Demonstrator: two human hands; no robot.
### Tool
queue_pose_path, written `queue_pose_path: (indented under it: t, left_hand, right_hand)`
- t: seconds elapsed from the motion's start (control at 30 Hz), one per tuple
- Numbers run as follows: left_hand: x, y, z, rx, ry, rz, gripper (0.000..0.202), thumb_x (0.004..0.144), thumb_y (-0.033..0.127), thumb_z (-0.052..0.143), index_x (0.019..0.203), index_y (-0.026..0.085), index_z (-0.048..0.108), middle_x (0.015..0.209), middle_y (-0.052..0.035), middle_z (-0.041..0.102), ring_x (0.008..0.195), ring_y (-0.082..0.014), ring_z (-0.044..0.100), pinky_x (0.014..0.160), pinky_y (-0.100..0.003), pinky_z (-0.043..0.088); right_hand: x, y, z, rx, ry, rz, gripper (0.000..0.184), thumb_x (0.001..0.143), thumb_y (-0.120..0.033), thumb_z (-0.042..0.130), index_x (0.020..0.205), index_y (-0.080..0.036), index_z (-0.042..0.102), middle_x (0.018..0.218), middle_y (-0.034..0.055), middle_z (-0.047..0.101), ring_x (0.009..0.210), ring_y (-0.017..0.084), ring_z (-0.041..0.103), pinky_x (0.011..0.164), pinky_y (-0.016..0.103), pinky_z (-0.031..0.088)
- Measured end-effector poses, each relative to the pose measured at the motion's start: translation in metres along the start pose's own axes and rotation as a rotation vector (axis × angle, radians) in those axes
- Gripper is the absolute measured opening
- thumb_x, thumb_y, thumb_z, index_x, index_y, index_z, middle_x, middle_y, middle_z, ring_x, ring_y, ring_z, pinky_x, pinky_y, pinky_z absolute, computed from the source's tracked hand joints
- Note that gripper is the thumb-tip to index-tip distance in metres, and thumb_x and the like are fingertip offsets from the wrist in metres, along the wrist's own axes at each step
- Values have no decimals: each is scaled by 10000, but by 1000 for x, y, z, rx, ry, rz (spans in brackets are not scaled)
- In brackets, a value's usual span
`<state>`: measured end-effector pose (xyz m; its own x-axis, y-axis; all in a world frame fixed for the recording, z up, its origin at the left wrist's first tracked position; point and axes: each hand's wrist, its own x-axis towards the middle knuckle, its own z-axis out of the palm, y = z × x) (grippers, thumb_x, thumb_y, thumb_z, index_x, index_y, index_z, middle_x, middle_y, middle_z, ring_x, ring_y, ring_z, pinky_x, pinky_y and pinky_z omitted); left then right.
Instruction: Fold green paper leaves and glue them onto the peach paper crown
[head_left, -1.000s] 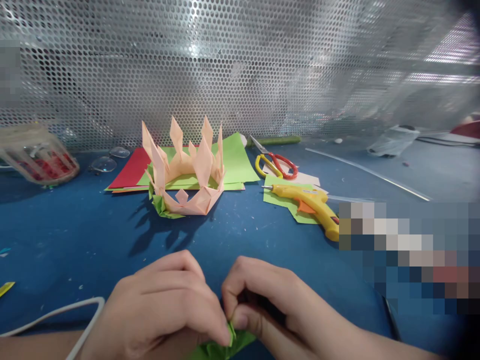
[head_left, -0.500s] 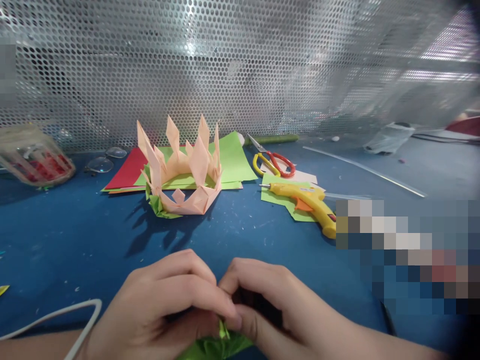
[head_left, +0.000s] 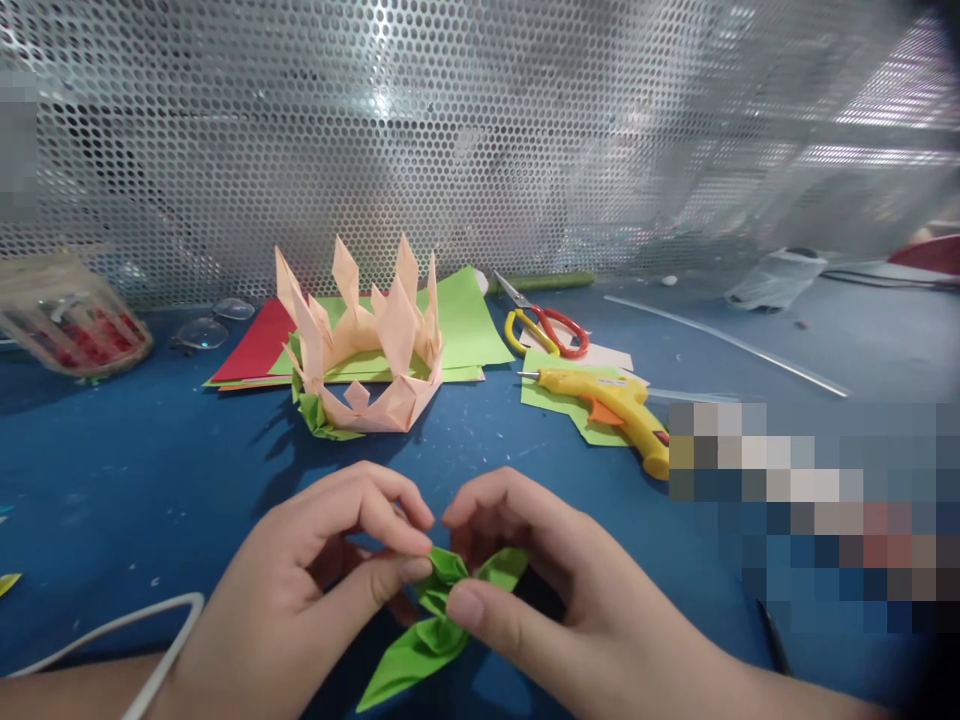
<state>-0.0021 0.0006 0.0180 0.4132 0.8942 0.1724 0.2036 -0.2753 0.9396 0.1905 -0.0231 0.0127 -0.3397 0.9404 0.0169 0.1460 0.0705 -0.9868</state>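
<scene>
nowhere could any writing or brand be read; a patch at the right was blurred. both hands pinched a folded green paper piece point(head_left: 439, 610) low over the blue surface point(head_left: 150, 470), the left hand point(head_left: 315, 580) and right hand point(head_left: 540, 590) closed on it with thumb and fingertips. a second earlier the hands had hidden nearly all of it; now they had lifted and spread, showing its leaf-like points. behind stood a pink paper crown point(head_left: 364, 345), a yellow glue gun point(head_left: 611, 400) and scissors point(head_left: 544, 325).
</scene>
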Motion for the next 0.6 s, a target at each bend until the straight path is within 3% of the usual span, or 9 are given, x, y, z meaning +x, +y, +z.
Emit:
queue_pose_path:
  t: [0.17,0.37,0.47,0.6]
  left_hand:
    - [-1,-2,3,-127,-13,-71,197,813,178,666,634,226,599,821,84,619,609,-46,609,587,-90,510]
    - [0,-2,3,-18,30,-24,188,754,127,700,633,243,616,799,77,621,715,-67,612,648,-78,498]
    - [0,-2,4,-15,-13,-34,189,755,106,661,728,292,675,865,66,616,761,-87,636,666,-110,538]
    - [2,-4,4,13,-39,-34,201,738,101,658,689,286,719,848,50,609,679,-75,640,605,-110,530]
  right_hand:
    - [3,11,2,266,150,4,412,766,-216,719,1082,-294,467,795,-73,501,642,72,502,613,181,459]
    - [3,13,0,86,194,-67,608,715,-191,731,1260,-308,491,985,-12,582,832,134,573,782,266,503]
    - [3,10,0,-17,174,-36,592,721,-213,694,1288,-255,530,1026,37,650,923,197,614,871,359,508]
    - [1,11,2,23,122,-48,493,779,-206,613,1270,-212,574,1038,51,715,928,200,677,854,345,549]
